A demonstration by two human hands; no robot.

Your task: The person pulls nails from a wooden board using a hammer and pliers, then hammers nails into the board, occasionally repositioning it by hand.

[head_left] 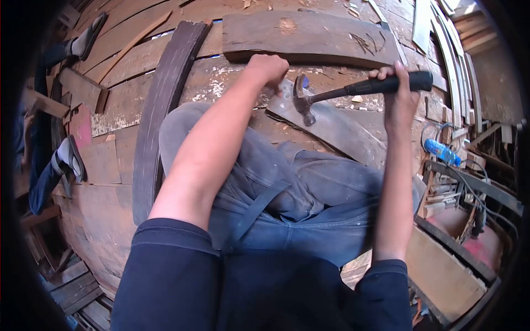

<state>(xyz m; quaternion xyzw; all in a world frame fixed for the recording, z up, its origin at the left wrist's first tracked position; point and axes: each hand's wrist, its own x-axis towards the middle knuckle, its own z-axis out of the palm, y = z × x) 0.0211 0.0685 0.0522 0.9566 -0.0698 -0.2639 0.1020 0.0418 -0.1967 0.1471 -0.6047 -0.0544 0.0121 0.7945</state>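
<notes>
My right hand (402,96) is closed round the black grip of a claw hammer (342,92). The hammer's head is at the left, over a flat grey board (331,124) that lies slanted in front of my knees. My left hand (269,70) is closed at the upper left end of that board; its fingertips point down and what they hold, if anything, is hidden. Just beyond my hands lies a thick wooden plank (314,36) with several nails (367,44) on its right part. A small blue thing (305,82) shows behind the hammer head.
A long dark beam (168,83) lies left of my legs. Another person's feet (69,160) and legs are at the far left, near a wooden block (83,88). At the right are a blue-labelled bottle (441,151), cables, stacked strips (455,60) and a wooden box (444,270).
</notes>
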